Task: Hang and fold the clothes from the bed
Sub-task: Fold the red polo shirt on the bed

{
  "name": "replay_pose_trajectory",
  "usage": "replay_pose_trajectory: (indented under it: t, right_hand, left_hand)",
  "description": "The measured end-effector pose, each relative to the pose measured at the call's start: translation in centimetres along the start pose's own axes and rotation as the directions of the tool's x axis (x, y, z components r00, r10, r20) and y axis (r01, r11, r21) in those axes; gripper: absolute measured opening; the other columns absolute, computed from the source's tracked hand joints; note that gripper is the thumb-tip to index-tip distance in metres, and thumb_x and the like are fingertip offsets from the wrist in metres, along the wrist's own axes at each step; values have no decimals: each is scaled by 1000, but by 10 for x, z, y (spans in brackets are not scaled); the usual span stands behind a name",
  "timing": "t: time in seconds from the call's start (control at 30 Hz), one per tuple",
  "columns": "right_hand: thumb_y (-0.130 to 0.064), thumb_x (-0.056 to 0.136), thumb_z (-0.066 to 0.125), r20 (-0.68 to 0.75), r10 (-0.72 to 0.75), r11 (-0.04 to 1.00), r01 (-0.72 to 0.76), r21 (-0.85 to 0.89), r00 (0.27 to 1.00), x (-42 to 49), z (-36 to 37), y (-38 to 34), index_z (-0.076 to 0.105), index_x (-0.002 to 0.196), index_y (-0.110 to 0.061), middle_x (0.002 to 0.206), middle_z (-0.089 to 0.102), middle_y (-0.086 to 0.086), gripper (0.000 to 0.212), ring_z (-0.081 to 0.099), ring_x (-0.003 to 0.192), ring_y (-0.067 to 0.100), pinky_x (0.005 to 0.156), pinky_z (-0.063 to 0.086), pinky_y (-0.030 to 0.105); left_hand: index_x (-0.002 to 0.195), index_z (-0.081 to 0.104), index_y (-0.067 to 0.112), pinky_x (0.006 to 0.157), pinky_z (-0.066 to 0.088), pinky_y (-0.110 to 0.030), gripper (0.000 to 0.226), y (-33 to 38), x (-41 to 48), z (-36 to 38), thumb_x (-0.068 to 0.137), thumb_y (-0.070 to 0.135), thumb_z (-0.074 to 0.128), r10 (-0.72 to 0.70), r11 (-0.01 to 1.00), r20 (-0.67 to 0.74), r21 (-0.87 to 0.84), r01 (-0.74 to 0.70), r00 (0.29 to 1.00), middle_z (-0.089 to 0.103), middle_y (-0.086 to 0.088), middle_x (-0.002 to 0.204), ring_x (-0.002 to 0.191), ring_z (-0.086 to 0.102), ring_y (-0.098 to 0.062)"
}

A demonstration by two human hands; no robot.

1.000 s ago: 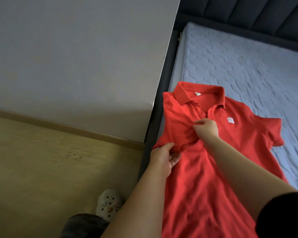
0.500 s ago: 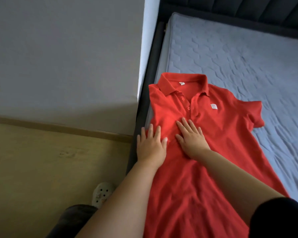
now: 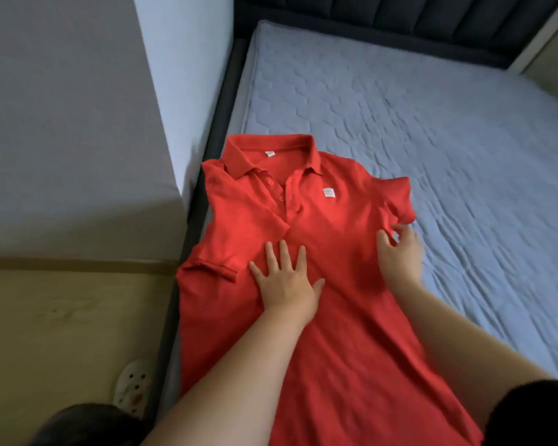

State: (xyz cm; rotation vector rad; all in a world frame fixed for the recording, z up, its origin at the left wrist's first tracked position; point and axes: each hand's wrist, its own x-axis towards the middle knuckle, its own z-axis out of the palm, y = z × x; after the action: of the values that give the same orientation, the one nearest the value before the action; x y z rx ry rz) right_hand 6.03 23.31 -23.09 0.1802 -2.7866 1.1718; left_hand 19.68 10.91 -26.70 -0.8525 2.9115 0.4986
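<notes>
1. One red polo shirt (image 3: pixel 335 252) lies face up along the left edge of the quilted mattress (image 3: pixel 400 107), collar (image 3: pixel 271 152) toward the headboard (image 3: pixel 400 14).
2. My left hand (image 3: pixel 284 281) presses flat on the chest, fingers spread. Use it as the anchor.
3. My right hand (image 3: pixel 400 255) is at the right sleeve (image 3: pixel 397 197), fingers half curled. Blur hides whether it pinches the hem.
4. Fold that sleeve inward to mirror the left sleeve (image 3: pixel 210 268).
5. The fabric looks like a limp knit that creases easily, so smooth each fold.
</notes>
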Motion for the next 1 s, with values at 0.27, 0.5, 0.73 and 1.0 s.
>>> replay_pose_trajectory:
  t: [0.27, 0.5, 0.73, 1.0]
  right_hand:
    - [-63, 84, 54, 551, 534, 592, -749, 299, 641, 71, -9, 32, 54, 77, -10, 77, 47, 5, 54, 45, 65, 16, 64, 40, 28]
    - [-31, 91, 60, 494, 532, 470, -725, 503, 688, 101, 6, 19, 49, 72, -21, 41, 49, -5, 24, 48, 40, 9, 53, 44, 22]
    - [-5, 91, 41, 340, 653, 420, -697, 581, 677, 111, 6, 15, 43, 69, -18, 52, 40, -1, 26, 40, 37, 10, 32, 40, 17]
    - [-27, 83, 71, 322, 569, 571, -646, 508, 756, 119, -2, -12, 58, 98, -18, 81, 57, -1, 22, 57, 71, 14, 61, 48, 30]
  left_hand:
    - [152, 9, 32, 114, -5, -54, 69, 6, -2, 41, 90, 54, 32, 90, 996, -207, 22, -87, 974, 1, -3, 161, 147, -6, -27]
    - [152, 9, 31, 114, -4, -53, 70, 6, 2, 45, 88, 54, 27, 100, 995, -212, 41, -93, 972, 3, -4, 161, 147, -6, -27]
    - [151, 18, 31, 115, 2, -55, 70, 5, 3, 46, 86, 53, 28, 106, 994, -232, 34, -101, 967, 11, -5, 160, 147, 2, -28]
    - [151, 13, 32, 114, -2, -54, 70, 5, 5, 47, 87, 54, 29, 107, 994, -209, 49, -99, 972, 7, -5, 160, 147, -1, -28]
